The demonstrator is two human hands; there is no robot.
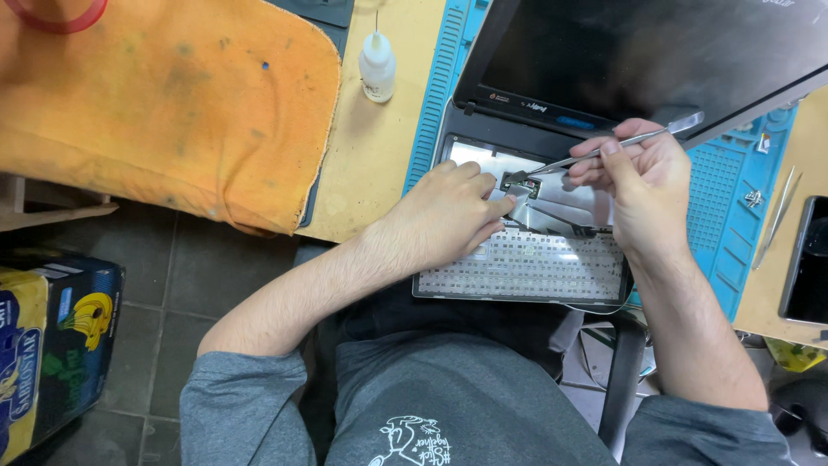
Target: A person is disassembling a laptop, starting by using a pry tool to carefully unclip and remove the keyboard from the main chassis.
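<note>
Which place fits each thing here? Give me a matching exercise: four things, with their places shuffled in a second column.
Things:
1. metal pry tool
2. small white bottle
3. orange cloth
4. tweezers

Places:
A. standing on the bare bench between the cloth and the blue mat
B. lying at the right edge of the blue mat
C. held in the right hand, tip at the opened laptop by the left hand
D. spread over the bench's left part

Pairs: 1-C, 2-A, 3-D, 4-B
</note>
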